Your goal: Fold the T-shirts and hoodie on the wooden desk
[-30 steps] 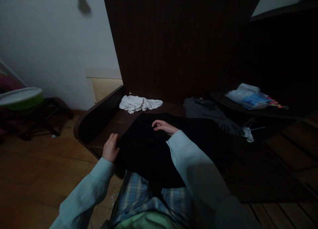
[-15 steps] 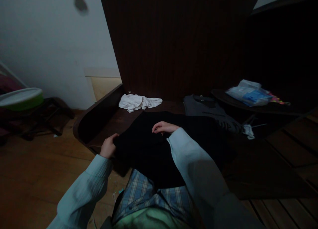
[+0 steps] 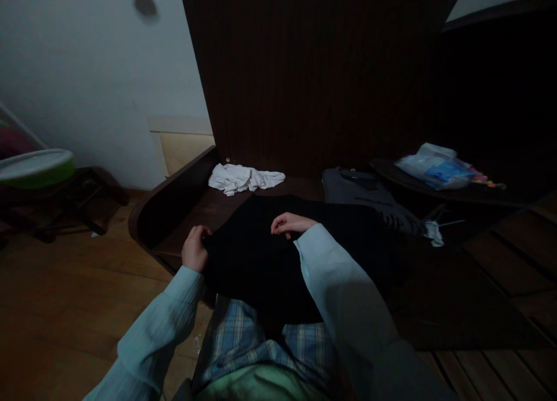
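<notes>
A black garment is spread over the dark wooden surface and hangs down toward my lap. Its exact cut is lost in the dim light. At its left edge my left hand is closed, fingers gripping the cloth. My right hand is over the middle of the garment, with curled fingers pinching the fabric. Just behind the garment lies a crumpled white cloth. To the right of that, a folded grey garment with dark lettering is partly covered by the black one.
A raised wooden side borders the surface on the left. Beyond it, a green tub with a pale lid rests on a dark stool. At right, a blue-and-white plastic pack sits on a dark round top.
My left hand has shifted slightly right and up with the garment's left edge. My right hand has moved a little to the right over the cloth.
</notes>
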A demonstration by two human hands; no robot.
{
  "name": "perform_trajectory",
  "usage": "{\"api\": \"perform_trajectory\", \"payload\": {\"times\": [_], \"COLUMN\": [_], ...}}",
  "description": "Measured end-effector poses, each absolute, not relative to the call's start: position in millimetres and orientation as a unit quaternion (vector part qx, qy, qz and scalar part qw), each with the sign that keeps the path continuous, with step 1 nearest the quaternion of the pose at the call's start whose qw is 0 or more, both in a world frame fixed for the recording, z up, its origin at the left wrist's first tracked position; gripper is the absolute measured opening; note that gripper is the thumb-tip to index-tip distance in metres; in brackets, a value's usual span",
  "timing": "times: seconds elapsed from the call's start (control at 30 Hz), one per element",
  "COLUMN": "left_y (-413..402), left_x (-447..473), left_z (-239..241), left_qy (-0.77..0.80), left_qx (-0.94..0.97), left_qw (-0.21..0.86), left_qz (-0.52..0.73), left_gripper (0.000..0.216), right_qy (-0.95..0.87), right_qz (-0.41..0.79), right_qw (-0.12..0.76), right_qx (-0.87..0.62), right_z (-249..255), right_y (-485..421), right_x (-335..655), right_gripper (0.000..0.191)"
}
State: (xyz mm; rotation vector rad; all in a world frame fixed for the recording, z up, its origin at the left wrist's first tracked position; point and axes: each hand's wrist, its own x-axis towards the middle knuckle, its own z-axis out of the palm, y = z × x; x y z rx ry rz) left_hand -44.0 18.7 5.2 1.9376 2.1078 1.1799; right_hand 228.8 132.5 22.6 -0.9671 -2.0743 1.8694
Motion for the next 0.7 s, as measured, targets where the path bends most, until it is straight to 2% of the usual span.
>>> {"api": "perform_trajectory", "payload": {"times": [0.13,0.3,0.53,0.6,0.7], "left_y": [25,27,14,10,5], "left_x": [-51,-66,-63,-59,-53], "left_z": [7,7,17,24,34], "left_qy": [0.681,0.670,0.569,0.517,0.444], "left_qx": [0.627,0.645,0.774,0.818,0.872], "left_qw": [0.060,0.137,0.059,0.052,0.078], "left_qz": [0.374,0.341,0.271,0.247,0.189], "left_gripper": [0.008,0.014,0.057,0.057,0.057], "right_qy": [-0.698,-0.670,-0.617,-0.612,-0.608], "right_qz": [0.609,0.655,0.682,0.676,0.668], "right_qw": [0.153,0.167,0.200,0.222,0.258], "right_qx": [-0.343,-0.307,-0.337,-0.346,-0.343], "right_z": [22,26,28,27,28], "right_y": [132,126,122,120,113], "right_x": [224,222,218,215,206], "right_gripper": [0.011,0.030,0.020,0.024,0.043]}}
